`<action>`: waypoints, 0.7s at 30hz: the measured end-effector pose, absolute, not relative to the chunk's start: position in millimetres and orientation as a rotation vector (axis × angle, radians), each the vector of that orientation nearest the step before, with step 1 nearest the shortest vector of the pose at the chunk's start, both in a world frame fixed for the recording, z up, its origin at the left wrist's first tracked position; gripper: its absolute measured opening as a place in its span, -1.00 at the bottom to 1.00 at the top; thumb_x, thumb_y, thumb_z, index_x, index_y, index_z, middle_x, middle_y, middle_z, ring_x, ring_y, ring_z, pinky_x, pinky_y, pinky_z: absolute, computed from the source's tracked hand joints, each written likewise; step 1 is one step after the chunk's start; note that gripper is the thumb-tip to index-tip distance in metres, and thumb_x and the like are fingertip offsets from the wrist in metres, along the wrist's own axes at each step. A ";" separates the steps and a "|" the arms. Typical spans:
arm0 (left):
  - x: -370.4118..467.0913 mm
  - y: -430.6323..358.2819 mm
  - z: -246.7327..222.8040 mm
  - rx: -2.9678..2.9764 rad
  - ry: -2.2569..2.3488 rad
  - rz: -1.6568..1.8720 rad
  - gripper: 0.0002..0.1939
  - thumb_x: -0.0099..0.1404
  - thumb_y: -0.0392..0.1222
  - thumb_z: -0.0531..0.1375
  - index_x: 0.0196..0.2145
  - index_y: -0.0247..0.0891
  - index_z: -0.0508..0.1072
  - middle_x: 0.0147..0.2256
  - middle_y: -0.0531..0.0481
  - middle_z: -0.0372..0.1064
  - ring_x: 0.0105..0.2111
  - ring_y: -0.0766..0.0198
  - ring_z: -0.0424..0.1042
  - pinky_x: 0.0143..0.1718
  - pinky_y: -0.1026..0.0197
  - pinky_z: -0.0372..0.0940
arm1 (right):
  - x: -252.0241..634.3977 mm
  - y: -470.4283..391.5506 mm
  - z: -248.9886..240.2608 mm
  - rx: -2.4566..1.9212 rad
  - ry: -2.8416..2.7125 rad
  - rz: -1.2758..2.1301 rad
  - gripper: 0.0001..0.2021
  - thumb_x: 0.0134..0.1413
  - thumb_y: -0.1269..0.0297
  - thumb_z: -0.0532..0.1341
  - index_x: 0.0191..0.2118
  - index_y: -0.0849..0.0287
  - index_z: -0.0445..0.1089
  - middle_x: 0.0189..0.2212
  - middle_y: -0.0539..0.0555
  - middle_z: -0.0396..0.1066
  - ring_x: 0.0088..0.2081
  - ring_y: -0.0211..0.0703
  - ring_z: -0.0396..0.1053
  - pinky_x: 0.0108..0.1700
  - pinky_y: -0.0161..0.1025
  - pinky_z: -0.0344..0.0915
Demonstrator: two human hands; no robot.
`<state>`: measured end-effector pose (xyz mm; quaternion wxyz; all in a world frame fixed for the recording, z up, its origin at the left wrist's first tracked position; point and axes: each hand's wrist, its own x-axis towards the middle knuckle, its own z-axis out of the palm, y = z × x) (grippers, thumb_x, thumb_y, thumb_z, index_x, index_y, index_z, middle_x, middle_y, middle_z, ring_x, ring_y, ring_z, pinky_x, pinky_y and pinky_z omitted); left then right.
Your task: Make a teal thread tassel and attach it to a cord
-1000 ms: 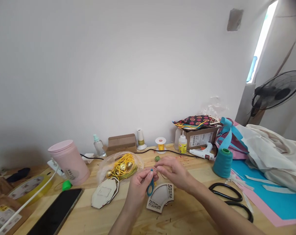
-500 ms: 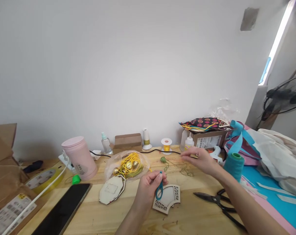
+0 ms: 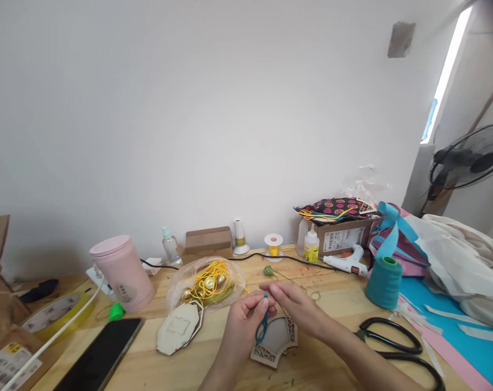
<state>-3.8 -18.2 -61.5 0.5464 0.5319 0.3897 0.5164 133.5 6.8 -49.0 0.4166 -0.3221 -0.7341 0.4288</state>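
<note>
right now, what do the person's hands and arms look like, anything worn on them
The left hand and right hand are ungloved. The left forearm and right forearm show no sleeves, and I can make out no watch, bracelet or rings.

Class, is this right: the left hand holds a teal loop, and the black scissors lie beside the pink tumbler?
One mistake: the head view shows the black scissors near the teal thread cone, not the pink tumbler. The left hand holds a teal loop.

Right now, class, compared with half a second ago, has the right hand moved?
Yes. Judged against the glue bottle, the right hand has moved leftward and back toward the person, from just in front of the bottle to close beside the left hand.
</note>
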 end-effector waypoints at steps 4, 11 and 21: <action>-5.2 -17.5 -62.1 1.308 0.953 1.215 -0.78 0.13 -0.12 0.12 -0.51 -0.32 0.44 -0.46 -0.01 0.30 -0.40 0.34 0.26 -0.31 0.32 0.17 | 137.8 2.1 -60.5 -0.887 -1.900 0.879 -0.61 0.15 0.15 -0.09 -0.50 0.21 0.35 -0.55 0.01 0.32 -0.46 -0.26 0.25 -0.42 -0.35 0.19; -3.5 -17.9 -62.5 1.084 0.997 1.232 -0.80 0.07 -0.12 0.18 -0.42 -0.31 0.48 -0.47 -0.02 0.35 -0.42 0.35 0.29 -0.30 0.30 0.21 | 148.1 -4.2 -49.6 -1.010 -2.024 0.504 -0.76 0.07 0.27 0.04 -0.43 0.16 0.43 -0.60 0.00 0.26 -0.52 -0.28 0.20 -0.48 -0.37 0.06; -1.8 -25.4 -48.9 0.817 0.773 1.090 -0.83 0.04 -0.17 0.22 -0.47 -0.37 0.46 -0.47 -0.05 0.36 -0.45 0.34 0.35 -0.32 0.27 0.25 | 144.4 -2.5 -43.8 -1.006 -1.486 1.073 -0.75 -0.07 0.14 0.11 -0.50 0.25 0.33 -0.56 0.02 0.34 -0.47 -0.24 0.27 -0.42 -0.34 0.20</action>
